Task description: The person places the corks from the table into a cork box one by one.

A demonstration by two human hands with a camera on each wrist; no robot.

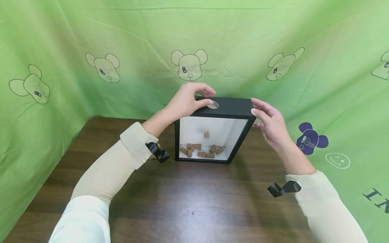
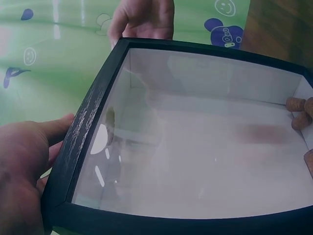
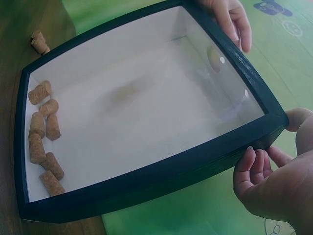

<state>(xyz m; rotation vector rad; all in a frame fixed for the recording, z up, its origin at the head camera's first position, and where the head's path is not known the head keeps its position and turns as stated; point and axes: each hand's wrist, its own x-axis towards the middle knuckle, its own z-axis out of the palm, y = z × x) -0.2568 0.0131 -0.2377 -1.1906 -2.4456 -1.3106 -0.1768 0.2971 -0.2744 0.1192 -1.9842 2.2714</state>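
A black-framed shadow box [image 1: 235, 107] stands upright on the table, with a see-through front and a round hole [image 1: 214, 105] in its top. My left hand [image 1: 189, 101] is over the top's left part, thumb at the hole's edge, fingers fairly straight and holding nothing. At the top right corner, my right hand [image 1: 271, 128] grips the box between thumb and fingers. One blurred cork [image 1: 206, 134] is in mid-air inside the box, below the hole. Several corks [image 3: 36, 148] lie scattered along the box's floor.
Outside the box, on its left, a few more corks [image 3: 40, 43] sit on the brown wooden table [image 1: 182, 202]; my left wrist partly hides them in the head view. A green cloth [image 1: 146, 60] with printed bear heads hangs behind and at both sides.
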